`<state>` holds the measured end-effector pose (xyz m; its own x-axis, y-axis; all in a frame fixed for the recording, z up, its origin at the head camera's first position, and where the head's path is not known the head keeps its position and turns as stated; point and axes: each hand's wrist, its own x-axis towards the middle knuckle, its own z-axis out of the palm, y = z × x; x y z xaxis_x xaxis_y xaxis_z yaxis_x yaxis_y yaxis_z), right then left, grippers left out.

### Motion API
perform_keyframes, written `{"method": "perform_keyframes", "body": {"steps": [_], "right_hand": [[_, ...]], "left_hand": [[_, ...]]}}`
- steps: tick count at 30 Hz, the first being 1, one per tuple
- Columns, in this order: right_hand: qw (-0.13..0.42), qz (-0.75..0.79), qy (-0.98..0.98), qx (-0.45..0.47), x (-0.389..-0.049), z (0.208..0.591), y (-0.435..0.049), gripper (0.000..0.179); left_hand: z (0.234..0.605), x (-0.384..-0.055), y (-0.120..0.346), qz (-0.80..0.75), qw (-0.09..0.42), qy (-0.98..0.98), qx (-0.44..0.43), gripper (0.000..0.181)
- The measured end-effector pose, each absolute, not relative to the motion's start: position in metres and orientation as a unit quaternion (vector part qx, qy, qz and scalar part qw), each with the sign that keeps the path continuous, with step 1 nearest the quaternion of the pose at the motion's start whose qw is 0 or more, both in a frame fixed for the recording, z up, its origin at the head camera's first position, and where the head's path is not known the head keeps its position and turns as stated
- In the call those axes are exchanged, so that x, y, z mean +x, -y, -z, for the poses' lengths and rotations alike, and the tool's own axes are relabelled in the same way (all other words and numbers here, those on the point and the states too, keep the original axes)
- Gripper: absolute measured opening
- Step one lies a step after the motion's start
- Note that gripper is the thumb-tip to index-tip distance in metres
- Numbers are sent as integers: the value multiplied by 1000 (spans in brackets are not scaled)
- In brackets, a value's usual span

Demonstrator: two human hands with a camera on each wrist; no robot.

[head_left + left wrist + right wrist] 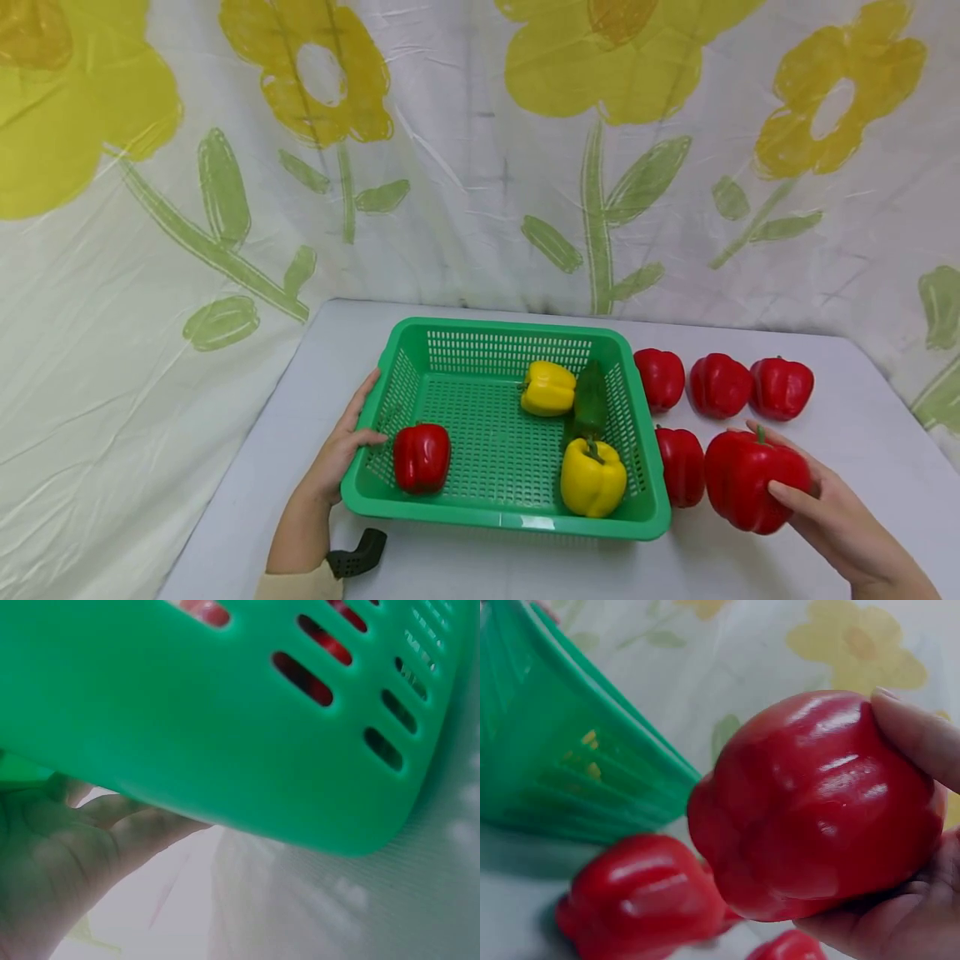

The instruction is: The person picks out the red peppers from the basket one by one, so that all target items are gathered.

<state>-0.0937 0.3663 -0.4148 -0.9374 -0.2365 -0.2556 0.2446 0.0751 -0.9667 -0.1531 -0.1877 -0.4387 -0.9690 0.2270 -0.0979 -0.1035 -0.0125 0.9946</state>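
My right hand [832, 517] grips a red bell pepper [753, 479], thumb on one side and fingers round the other. In the right wrist view this bell pepper [817, 810] is lifted above another red one [645, 896]. At the left side of the green plastic basket [510, 521], my left hand [337, 454] holds the rim, its thumb over the edge and the fingers along the outside. Inside the basket, a red bell pepper [422, 458] lies near the left wall. Two yellow bell peppers [549, 389] and a dark green vegetable [590, 400] lie on the right.
Right of the basket, several more red bell peppers [720, 386] rest on the white table [442, 575], one [681, 467] close against the basket wall. Behind the table hangs a white cloth [465, 208] with painted yellow flowers. A black wrist mount [360, 556] sits by the left sleeve.
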Motion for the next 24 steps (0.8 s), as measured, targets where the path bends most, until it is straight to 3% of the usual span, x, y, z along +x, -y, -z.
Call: {"method": "perform_keyframes", "body": {"steps": [9,15,24], "right_hand": [[183,626,-755,69,-96,424,-391,50],[209,549,-803,103,-104,434,-397,75],[231,549,-797,101,-114,446,-402,76]], "left_hand": [[439,-152,188,-710,118,-693,40,82],[439,-152,188,-710,118,-693,40,82],[441,-152,187,-712,116,-691,48,82]]}}
